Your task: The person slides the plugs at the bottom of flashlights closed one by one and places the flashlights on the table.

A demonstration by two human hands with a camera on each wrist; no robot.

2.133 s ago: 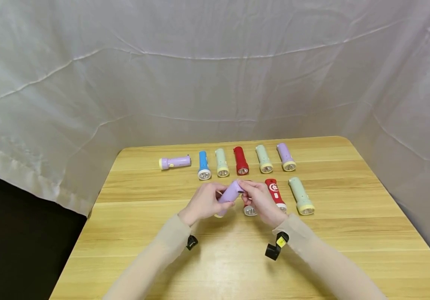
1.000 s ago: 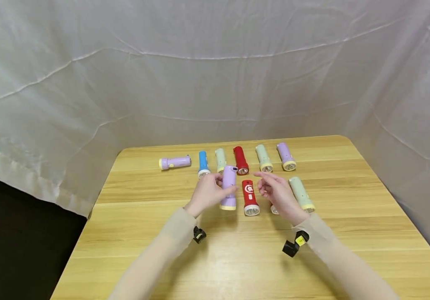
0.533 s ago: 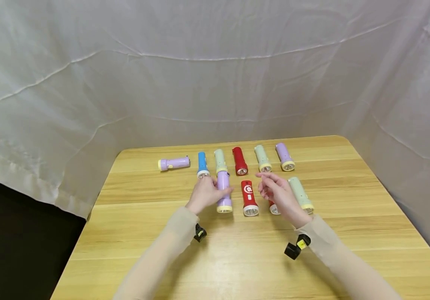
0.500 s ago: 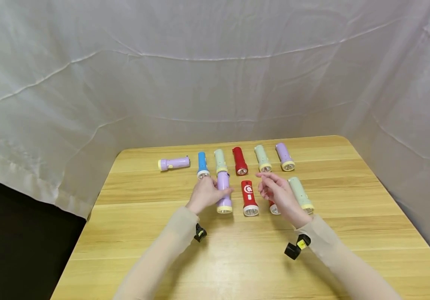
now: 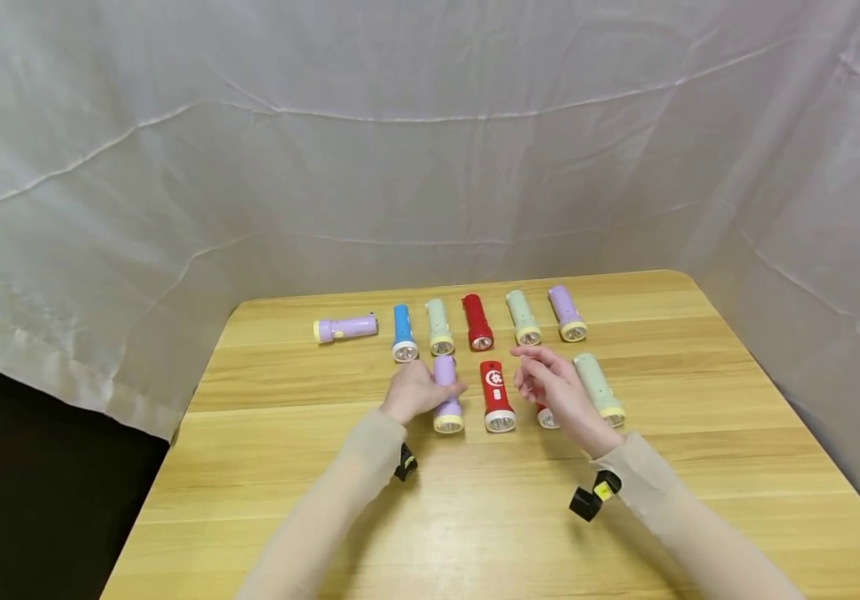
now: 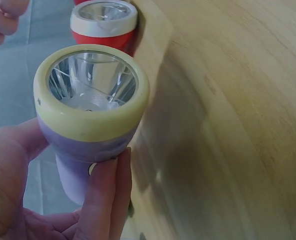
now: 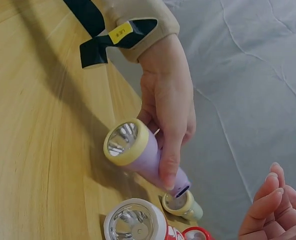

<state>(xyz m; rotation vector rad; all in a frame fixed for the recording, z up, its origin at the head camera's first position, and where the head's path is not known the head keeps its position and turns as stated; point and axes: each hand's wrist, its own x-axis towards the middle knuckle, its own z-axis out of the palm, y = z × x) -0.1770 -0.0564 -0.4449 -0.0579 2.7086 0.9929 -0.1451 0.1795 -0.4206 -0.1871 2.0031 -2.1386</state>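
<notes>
My left hand (image 5: 411, 392) grips a purple flashlight (image 5: 448, 413) with a cream head ring, thumb on one side and fingers on the other. In the left wrist view the clear lens of that purple flashlight (image 6: 87, 122) faces the camera. To its right lies a red flashlight (image 5: 496, 390) with a white ring and white emblem. My right hand (image 5: 559, 402) hovers with loosely bent fingers and holds nothing. It partly hides another red flashlight (image 5: 547, 418). A pale green flashlight (image 5: 595, 382) lies just beyond it on the right.
Behind stands a row of flashlights on the wooden table (image 5: 265, 500): blue (image 5: 402, 325), pale green (image 5: 437, 321), dark red (image 5: 477, 321), pale green (image 5: 522, 315) and purple (image 5: 565, 308). Another purple flashlight (image 5: 351, 327) lies sideways at the left. Grey cloth (image 5: 430, 183) encloses the back and sides.
My right hand has let go of the purple flashlight and moved right. My left hand has turned it lens toward me and lowered it beside the red flashlight, in line with the front row.
</notes>
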